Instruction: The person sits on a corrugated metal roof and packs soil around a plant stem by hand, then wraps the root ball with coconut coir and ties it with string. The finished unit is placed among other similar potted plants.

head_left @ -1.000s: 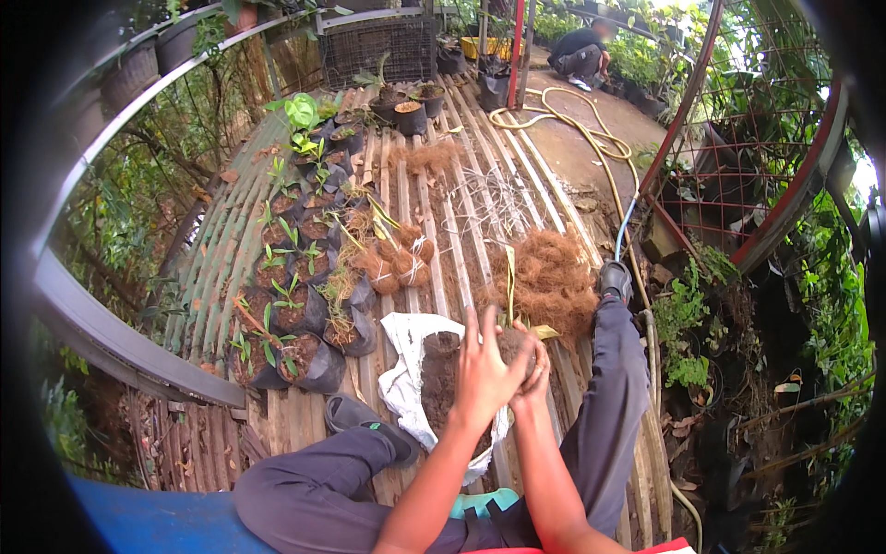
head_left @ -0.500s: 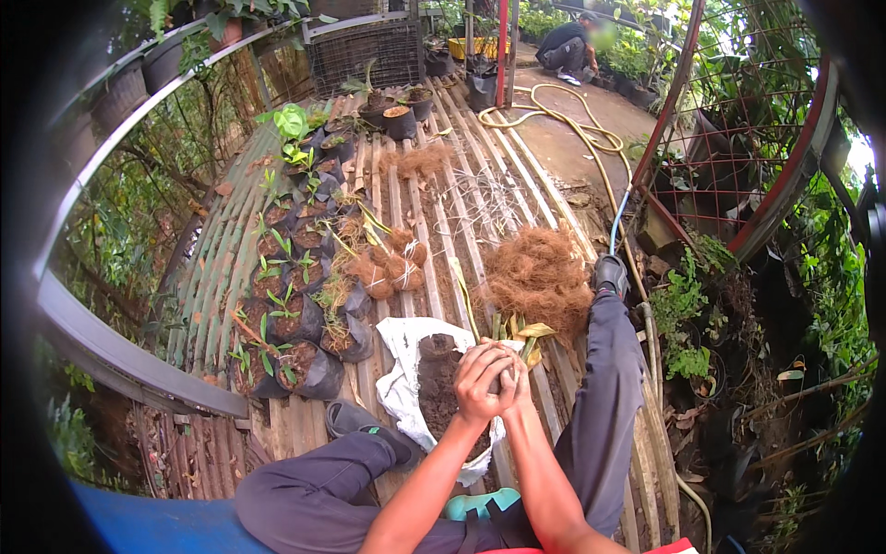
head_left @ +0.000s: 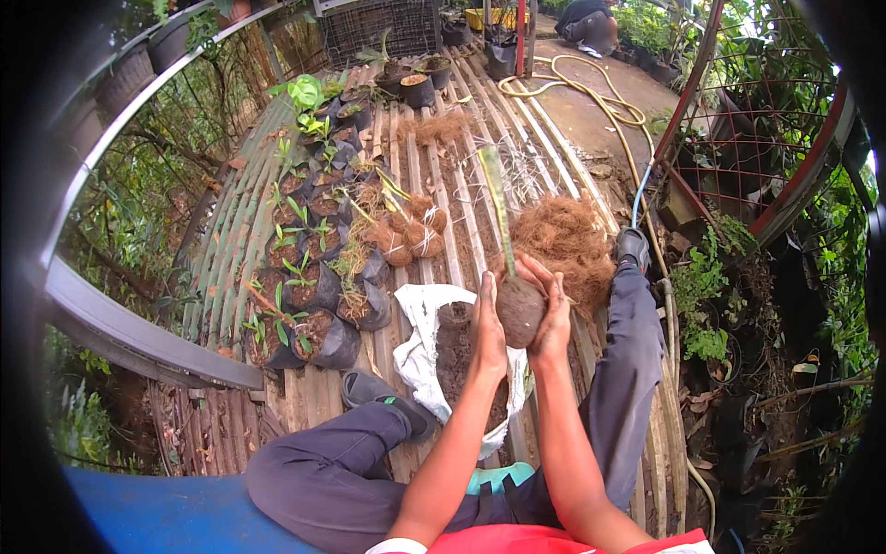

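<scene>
Between my palms sits a round dark soil ball (head_left: 521, 314), with a long green, yellow-edged leaf (head_left: 497, 198) standing up out of it. My left hand (head_left: 488, 323) lies along its left side, and my right hand (head_left: 552, 319) cups the right side, fingers pointing away from me. Just below and to the left is a white sack (head_left: 413, 355) with its mouth folded open, holding loose dark soil (head_left: 454, 355). Beyond my right hand lies a heap of brown coconut fibre (head_left: 568, 242). Several fibre-wrapped balls tied with white string (head_left: 423, 240) rest farther left, with leaves sticking out.
Rows of black grow bags (head_left: 328, 342) with seedlings line the left. White strings (head_left: 521, 171) are scattered ahead on the corrugated sheet (head_left: 452, 222). A yellow hose (head_left: 616, 111) runs down the right, beside a red metal grid (head_left: 738, 120). Another person (head_left: 586, 23) crouches far back.
My hands, wrapped together round the ball before, have parted to its two sides and moved forward, so the soil ball now shows. The leaf rises higher. The view has shifted slightly.
</scene>
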### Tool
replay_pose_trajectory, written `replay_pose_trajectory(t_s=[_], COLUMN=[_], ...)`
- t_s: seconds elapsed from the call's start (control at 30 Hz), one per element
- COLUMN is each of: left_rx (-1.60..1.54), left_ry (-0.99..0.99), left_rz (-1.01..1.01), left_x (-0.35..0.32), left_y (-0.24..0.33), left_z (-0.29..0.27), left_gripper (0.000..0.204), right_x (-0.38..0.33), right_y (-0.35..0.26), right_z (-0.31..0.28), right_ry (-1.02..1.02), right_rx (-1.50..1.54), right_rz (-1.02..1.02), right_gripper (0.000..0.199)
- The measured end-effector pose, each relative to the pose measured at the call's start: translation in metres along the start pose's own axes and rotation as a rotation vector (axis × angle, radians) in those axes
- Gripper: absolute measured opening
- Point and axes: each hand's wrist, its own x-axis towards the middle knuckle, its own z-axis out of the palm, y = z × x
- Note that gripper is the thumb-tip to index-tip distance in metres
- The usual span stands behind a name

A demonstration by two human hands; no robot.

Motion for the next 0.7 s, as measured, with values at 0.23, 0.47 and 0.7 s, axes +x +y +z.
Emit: replay_pose_trajectory(t_s=[0.23, 0.47, 0.7], left_rx=[-0.388, 0.140, -0.257], left_ry=[0.173, 0.257, 0.128], left_rz=[-0.214, -0.139, -0.172], left_x=[0.014, 0.015, 0.032], left_y=[0.004, 0.011, 0.001], left_z=[-0.051, -0.071, -0.095], left_gripper=[0.052, 0.066, 0.052], right_x=[-0.006, -0.004, -0.010], right_y=[0.034, 0.059, 0.062], right_z=[0.025, 0.021, 0.033], right_ry=[-0.032, -0.089, -0.232], right_rx=[-0.186, -0.238, -0.258], right_rz=[0.208, 0.409, 0.331], right_gripper=[0.051, 0.040, 0.055])
